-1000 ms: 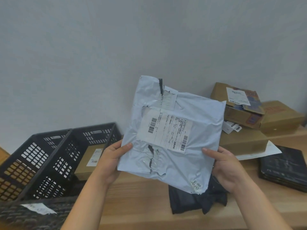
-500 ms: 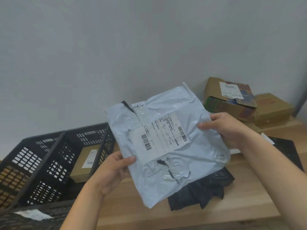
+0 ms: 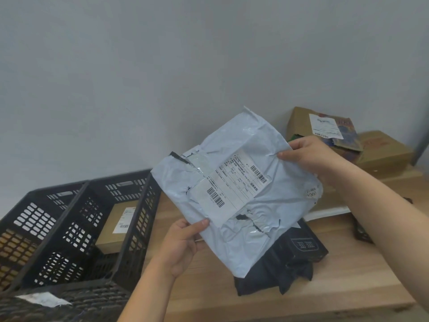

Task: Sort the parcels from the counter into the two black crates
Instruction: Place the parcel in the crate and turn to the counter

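You hold a crumpled pale grey plastic mailer bag (image 3: 274, 205) in the air with both hands, tilted, above the light wooden counter (image 3: 325, 298) and just right of the crates. Your left hand (image 3: 183, 247) pinches its lower left edge, thumb on top. Your right hand (image 3: 311, 156) grips the upper right edge, fingers curled behind. One white shipping label (image 3: 234, 187) with two barcodes faces you. Two black slotted plastic crates (image 3: 76, 228) stand side by side on the left. One brown cardboard box (image 3: 113, 226) lies in the right-hand one. One black plastic parcel (image 3: 290, 263) lies on the counter under the mailer. Two brown cardboard cartons (image 3: 383, 152) are stacked by the grey wall.
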